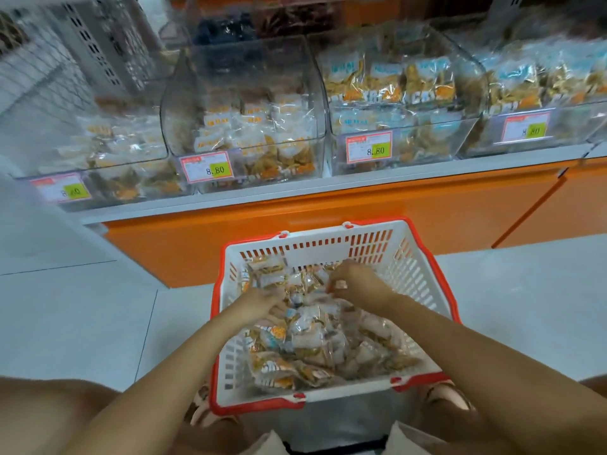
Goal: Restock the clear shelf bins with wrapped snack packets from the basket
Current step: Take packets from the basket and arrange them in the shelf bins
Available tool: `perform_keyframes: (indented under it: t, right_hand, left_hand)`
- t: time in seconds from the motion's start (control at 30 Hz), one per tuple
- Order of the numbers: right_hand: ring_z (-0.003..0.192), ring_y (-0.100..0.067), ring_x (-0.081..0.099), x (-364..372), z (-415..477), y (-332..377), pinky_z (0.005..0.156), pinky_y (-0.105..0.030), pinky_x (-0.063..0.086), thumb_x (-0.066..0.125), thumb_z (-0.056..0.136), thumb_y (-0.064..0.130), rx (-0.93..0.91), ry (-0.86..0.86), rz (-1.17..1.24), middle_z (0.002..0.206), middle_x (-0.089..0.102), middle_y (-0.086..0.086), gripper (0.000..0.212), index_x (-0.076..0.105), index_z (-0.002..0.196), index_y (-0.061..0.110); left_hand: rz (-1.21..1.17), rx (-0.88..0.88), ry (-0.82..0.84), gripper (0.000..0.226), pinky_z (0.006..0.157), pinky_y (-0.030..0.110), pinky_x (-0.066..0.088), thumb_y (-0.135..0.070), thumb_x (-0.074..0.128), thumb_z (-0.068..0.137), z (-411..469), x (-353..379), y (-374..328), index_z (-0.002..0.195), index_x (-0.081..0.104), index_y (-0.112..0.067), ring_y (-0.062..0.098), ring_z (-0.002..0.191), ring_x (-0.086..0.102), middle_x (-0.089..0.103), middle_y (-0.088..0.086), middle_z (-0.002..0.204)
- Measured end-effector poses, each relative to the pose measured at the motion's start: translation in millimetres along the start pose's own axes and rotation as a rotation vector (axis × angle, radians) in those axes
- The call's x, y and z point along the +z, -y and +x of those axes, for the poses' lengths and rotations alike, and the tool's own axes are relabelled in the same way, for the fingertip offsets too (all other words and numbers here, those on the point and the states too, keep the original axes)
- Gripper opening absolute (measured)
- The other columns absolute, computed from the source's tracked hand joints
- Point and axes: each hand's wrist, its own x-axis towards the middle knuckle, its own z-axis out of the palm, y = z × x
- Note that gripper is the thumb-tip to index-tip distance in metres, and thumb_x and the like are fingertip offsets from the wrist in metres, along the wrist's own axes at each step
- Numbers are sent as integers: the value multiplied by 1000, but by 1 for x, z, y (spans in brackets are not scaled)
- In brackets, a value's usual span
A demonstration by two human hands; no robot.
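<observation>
**White basket [315, 247] with a red rim, both grips in among the snack packets [315, 339]**

I am looking down at the basket, which is sitting on the pale floor [82, 307] just in front of the orange base [328, 215] under the shelf [361, 179]. Wrapped snack packets are lying loose all across the basket's bottom, heaped from the near edge to the middle.

My left grip [262, 303] is reaching in over the left rim, fingers lying on the pile. Blur is hiding whether they are closing round anything, so I cannot tell. My right grip [354, 284] is hovering nearer the far wall, thumb and fingers pinching one small packet [341, 285] just above the heap.

Four clear bins [565, 139] are standing side by side along the shelf's front edge, each showing a red-framed price tag [207, 167]. The second bin [243, 70] from the left is holding packets only in its lower part. The third bin [427, 149] is sitting filled noticeably higher.
</observation>
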Motion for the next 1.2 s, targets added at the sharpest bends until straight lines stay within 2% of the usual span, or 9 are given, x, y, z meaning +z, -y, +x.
perform_keyframes:
  t: [0.07,0.17,0.33,0.43,0.57,0.73,0.87,1.07,1.2]
  right_hand:
    - [98,-17,55,-23,10,24,87,-29,46,77,77,9,-244,-199,69,99,68,0,9,75,83,15]
    - [106,-15,51,-45,14,49,87,-21,39,77,75,3,-505,-354,8,108,65,0,14,72,75,16]
    - [115,-3,51,-80,13,68,92,-13,44,54,89,-8,-323,-493,372,123,54,9,35,66,100,22]
    - [119,2,51,-107,12,81,95,-21,47,68,83,33,-192,-262,656,128,54,16,45,53,125,35]
    - [104,0,58,-133,19,92,89,-19,49,79,71,34,-155,-21,487,113,62,16,69,47,132,40]
    - [63,-5,53,-177,25,82,58,-14,41,80,72,24,-63,-80,541,76,55,4,26,67,94,33]
    - [85,-21,68,-218,29,58,80,-34,52,84,55,27,16,-200,803,92,73,-7,39,67,89,21]
    - [54,-13,50,-255,76,32,48,-21,36,77,76,12,171,-722,1027,82,61,-15,36,43,68,21]
    - [65,-20,48,-253,128,31,61,-34,39,76,79,16,198,-784,956,69,49,-10,44,35,63,21]
  left_hand:
    - [-550,-11,179,54,80,32,58,-49,45,95,-8,3,-25,119,61,-3,29,93,70,69,21,104]
    - [-972,177,217,45,70,33,59,-39,54,88,-21,-6,-54,116,61,-5,26,85,70,69,19,100]
    - [-473,366,-113,33,86,35,51,-29,71,73,-38,-29,-85,97,65,-8,22,94,67,71,7,100]
    - [-32,504,-174,26,74,23,47,-27,73,81,-51,-40,-103,103,66,-15,8,82,63,68,-8,86]
    - [248,606,-271,40,65,28,44,-31,86,65,-62,-43,-137,89,54,-27,10,74,57,62,-5,86]
    - [140,688,-371,52,65,17,44,-31,90,57,-65,-46,-182,89,48,-33,5,81,58,61,-6,94]
    - [-231,771,-341,30,76,23,54,-22,76,78,-52,-51,-219,104,61,-24,12,87,68,71,3,95]
    - [-71,810,-529,20,87,23,49,-19,58,92,-10,-50,-261,111,65,-19,8,94,62,65,-8,98]
    - [-27,826,-608,21,80,13,45,-20,54,94,-3,-46,-268,112,65,-21,6,99,59,64,-8,107]
